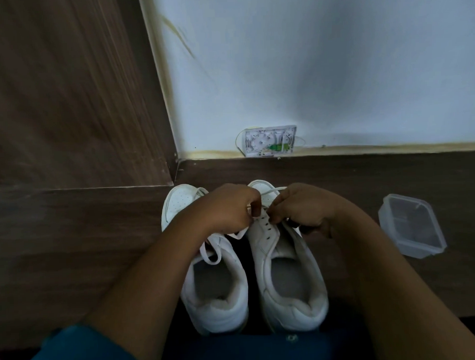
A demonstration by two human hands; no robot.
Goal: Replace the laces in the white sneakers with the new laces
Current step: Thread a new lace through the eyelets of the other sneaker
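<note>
The right sneaker [288, 280] stands on the wooden floor [72, 253], toe toward the wall, its nearer eyelets bare. Over its front eyelets the right hand [302, 207] pinches a white lace [271, 190] in curled fingertips, and the left hand [226, 209], just to its left, grips the same lace. The left sneaker [216, 288] stands just beside it, loosely laced. A clear plastic container [422, 250] lies apart to its right, and a small white wall box [270, 141] sits beyond its toe.

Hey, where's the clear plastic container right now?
The clear plastic container sits on the floor at the right of the head view, apart from the right-hand sneaker, with the right forearm between them.
</note>
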